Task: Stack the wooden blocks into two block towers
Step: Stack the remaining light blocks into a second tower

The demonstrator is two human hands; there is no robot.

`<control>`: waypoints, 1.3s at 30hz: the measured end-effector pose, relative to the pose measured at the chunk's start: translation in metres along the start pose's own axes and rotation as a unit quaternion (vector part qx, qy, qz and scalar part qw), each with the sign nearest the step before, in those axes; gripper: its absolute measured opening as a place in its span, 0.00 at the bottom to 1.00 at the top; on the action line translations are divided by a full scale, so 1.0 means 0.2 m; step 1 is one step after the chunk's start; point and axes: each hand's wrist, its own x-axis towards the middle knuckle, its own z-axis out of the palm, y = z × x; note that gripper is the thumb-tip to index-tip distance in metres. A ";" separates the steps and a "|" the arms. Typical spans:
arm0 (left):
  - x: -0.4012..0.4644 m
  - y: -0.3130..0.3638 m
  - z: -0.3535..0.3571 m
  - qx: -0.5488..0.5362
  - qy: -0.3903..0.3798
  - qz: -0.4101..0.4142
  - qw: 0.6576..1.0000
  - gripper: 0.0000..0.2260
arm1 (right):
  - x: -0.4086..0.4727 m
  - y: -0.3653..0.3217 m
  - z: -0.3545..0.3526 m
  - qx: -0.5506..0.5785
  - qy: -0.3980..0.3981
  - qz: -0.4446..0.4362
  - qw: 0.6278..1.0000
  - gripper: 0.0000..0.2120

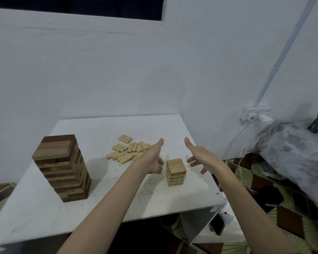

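Forearms: both of yours reach in bare from the near edge, over the white tabletop (44, 208).
Left hand (152, 160): your thumb points up and far; the fingers curl under, just left of the short tower; whether they touch it or hold a block you cannot tell from here.
Right hand (200, 156): your grip is wide, thumb raised, fingers spread and relaxed, holding nothing, just right of the short tower and apart from it.
Short tower of pale wooden blocks (175, 172): upright on the tabletop between your two hands, three blocks across its top layer.
Loose pale wooden blocks (127, 150): scattered flat in a heap on the far middle of the tabletop, beyond your left hand, partly hidden by it.
Tall tower of mixed dark and light brown wooden blocks (62, 167): upright on the left of the tabletop, well apart from the short tower.
White wall socket with plugged charger (255, 115): on the far right wall, its cables hanging down.
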 end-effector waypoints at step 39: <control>0.22 -0.17 0.00 0.613 0.090 0.238 0.748 0.51 | 0.17 0.13 0.09 -0.341 -0.011 -0.233 0.910 0.56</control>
